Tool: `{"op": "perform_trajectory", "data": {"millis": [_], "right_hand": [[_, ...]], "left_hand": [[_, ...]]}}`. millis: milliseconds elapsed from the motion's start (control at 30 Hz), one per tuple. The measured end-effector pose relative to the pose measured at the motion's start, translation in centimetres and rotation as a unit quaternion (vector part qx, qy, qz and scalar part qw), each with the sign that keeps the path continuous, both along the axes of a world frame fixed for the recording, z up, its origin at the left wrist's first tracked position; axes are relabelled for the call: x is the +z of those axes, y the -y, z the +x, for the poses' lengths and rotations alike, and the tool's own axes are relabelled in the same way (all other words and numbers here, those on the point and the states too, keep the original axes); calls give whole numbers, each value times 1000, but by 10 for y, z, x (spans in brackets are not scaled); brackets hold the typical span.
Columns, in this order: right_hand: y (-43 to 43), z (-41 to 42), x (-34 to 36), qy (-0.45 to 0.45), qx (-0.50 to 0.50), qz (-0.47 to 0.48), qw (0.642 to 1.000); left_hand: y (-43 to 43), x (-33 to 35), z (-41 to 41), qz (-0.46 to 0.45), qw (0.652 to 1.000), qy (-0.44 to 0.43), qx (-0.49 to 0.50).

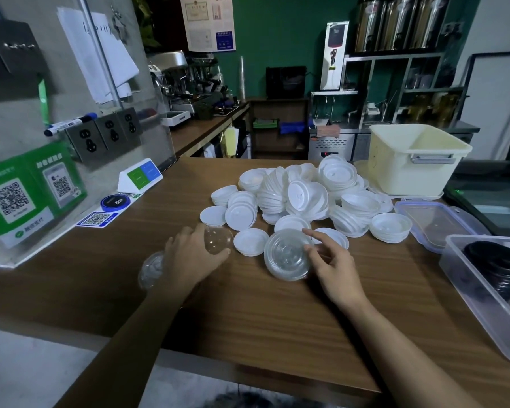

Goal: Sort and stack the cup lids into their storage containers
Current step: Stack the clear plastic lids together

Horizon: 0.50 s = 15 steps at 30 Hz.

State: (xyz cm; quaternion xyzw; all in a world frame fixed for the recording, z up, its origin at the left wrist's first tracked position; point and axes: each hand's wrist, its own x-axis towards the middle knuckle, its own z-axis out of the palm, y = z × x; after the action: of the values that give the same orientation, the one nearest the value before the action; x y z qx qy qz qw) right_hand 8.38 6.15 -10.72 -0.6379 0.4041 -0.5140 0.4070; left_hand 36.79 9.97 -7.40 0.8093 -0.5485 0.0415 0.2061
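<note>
Heap of white round plastic cup lids [301, 195] sits mid wooden counter [248, 313]: some nested in short stacks, some loose, several tipped on edge. Stack of clear flat plastic lids [286, 257] just in front of the heap, tilted, right hand [333, 272] pinching its rim. Clear dome lid [217, 240] gripped in left hand [189, 254]. More clear domes [152, 269] under that wrist, probably nested, blurry. Cream square plastic tub [395, 172] behind the heap, open. Clear rectangular plastic box [477, 310] at right holds stacked black lids [507, 266]. Clear clip-lock cover [433, 222] lies flat between tub and box.
</note>
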Motion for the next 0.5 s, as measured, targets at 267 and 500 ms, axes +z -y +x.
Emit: {"op": "perform_trajectory", "data": {"millis": [267,500], "right_hand": [[1,0,-2,3,7,2,1000],[-7,2,3,14,51,11,999]], "left_hand": [[-26,9,-27,-157,979,-69,-109],[-31,-11,-82,-135,932,-102,-321]]}}
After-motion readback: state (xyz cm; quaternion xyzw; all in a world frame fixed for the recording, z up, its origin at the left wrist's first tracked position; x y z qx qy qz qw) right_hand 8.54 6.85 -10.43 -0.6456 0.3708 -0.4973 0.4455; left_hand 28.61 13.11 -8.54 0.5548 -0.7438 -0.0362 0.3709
